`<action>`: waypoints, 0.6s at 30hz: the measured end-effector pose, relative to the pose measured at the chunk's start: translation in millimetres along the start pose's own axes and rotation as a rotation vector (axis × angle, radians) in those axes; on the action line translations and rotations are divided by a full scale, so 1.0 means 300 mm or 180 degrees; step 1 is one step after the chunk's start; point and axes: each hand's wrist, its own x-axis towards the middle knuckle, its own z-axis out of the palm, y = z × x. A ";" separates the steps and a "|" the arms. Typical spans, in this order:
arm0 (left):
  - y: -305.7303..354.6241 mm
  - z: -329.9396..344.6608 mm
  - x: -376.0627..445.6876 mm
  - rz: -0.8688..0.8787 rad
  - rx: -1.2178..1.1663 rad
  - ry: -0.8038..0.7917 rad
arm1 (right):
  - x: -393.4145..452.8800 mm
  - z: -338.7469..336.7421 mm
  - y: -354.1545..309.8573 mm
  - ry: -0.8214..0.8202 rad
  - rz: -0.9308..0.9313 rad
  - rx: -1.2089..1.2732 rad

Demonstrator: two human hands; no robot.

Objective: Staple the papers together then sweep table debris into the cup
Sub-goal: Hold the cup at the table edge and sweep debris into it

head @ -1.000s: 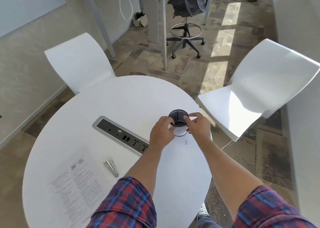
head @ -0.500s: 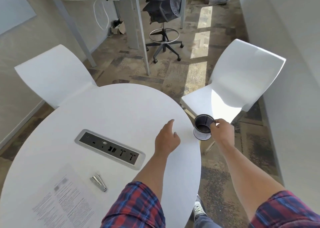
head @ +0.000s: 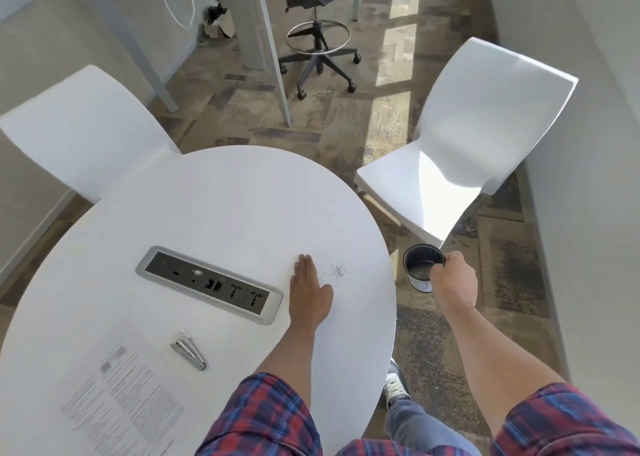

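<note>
The left hand (head: 309,293) lies flat, fingers straight, beside gritty grey debris (head: 337,270) near the round white table's (head: 214,206) right edge, while the right hand (head: 453,277) grips the cylindrical dark cup (head: 420,265) just off it.

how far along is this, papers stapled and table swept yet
Stapling looks finished, though no staple is visible: the papers lie in one stack with the stapler set down beside them. Sweeping is in hand: the right hand holds the cup just off the table edge, and the left hand lies flat beside the debris. Left to do: push that small pile over the edge into the cup.
</note>
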 end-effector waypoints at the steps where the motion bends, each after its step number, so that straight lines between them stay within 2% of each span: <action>1: 0.000 0.010 -0.001 0.0048 0.0053 -0.0064 | -0.003 0.013 0.011 -0.0058 0.0030 -0.0039; 6: 0.036 0.040 -0.019 0.0155 -0.0078 -0.0206 | -0.021 0.074 0.059 -0.0243 0.0057 -0.0170; 18: 0.104 0.056 0.005 0.0035 -0.1181 -0.0757 | -0.017 0.181 0.081 -0.0592 -0.0171 -0.0469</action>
